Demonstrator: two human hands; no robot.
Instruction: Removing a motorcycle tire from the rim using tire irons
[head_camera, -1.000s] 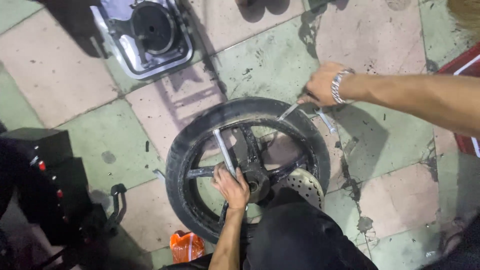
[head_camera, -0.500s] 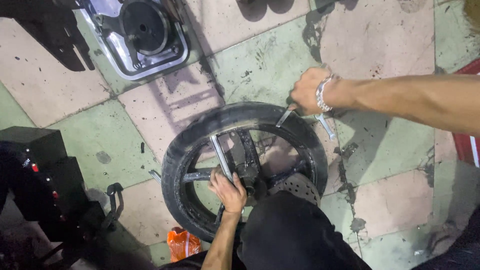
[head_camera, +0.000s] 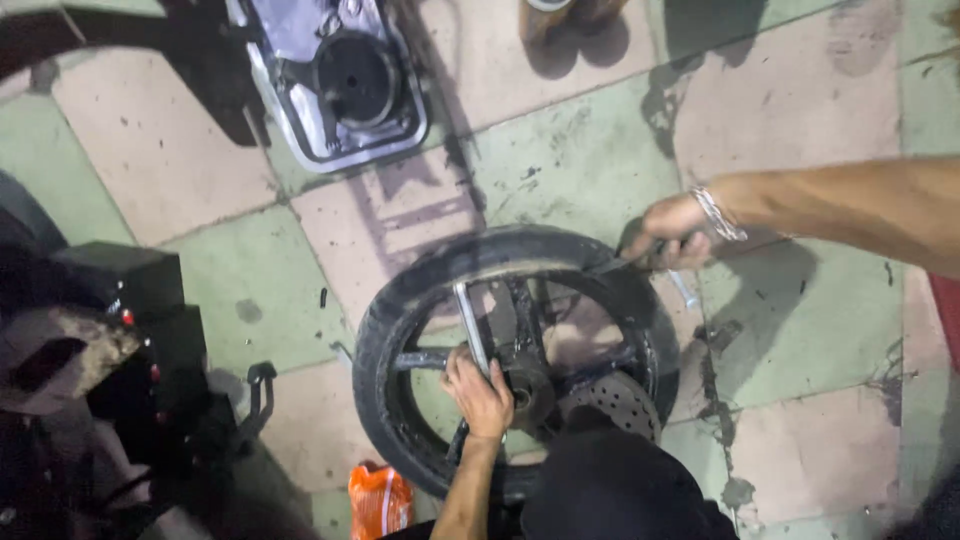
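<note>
Head view: wheel (head_camera: 420, 300) lies flat under both hands; left hand (head_camera: 480, 392) clamped on a metal bar (head_camera: 470, 325), right hand (head_camera: 672, 232) gripping a lever (head_camera: 612, 263) at the rim.

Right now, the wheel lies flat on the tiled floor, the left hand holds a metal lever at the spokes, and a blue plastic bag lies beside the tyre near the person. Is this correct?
Not quite: the plastic bag is orange, not blue, as the head view shows. The rest stands: the wheel lies flat on the tiled floor, and the left hand holds a metal lever at the spokes.
</note>
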